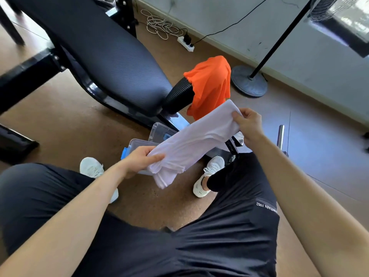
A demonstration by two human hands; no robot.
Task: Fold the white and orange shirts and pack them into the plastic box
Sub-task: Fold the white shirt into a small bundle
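The white shirt (196, 140) is folded into a long narrow strip and stretched in the air between both hands. My left hand (140, 159) grips its lower end and my right hand (249, 124) pinches its upper end. Under the strip, on the floor, stands the clear plastic box (137, 144) with a blue latch, mostly hidden by the shirt; its clear lid (159, 132) lies just behind it. The orange shirt (211, 84) hangs unfolded over the black roller pad at the end of the bench.
A black padded weight bench (103, 56) runs from top left to the centre. A fan stand base (248, 80) sits by the wall at the right, with a power strip (185, 44) and coiled cable behind. My knees and white shoes flank the box.
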